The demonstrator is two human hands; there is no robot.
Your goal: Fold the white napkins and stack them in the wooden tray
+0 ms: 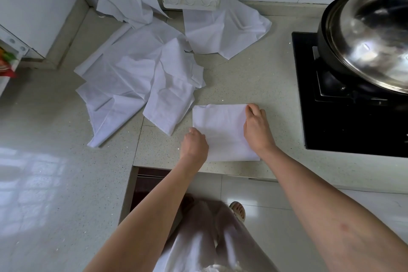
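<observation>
1. White folded napkin (220,132): near counter edge, light, limp; take it by the corners.
2. Your left hand (195,147) pinches its left edge; right hand (257,129) its far right corner.

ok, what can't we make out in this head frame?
- Wooden tray: nowhere in the head view, so the stack cannot be checked.
- Fingertips of the left hand: curled under, hidden by its back, at the folded napkin.
- Right hand: grip unclear, fingers bent at the far corner.
- Pot lid: cut off by the right edge.
- Loose napkins: overlapping, count unclear.
</observation>
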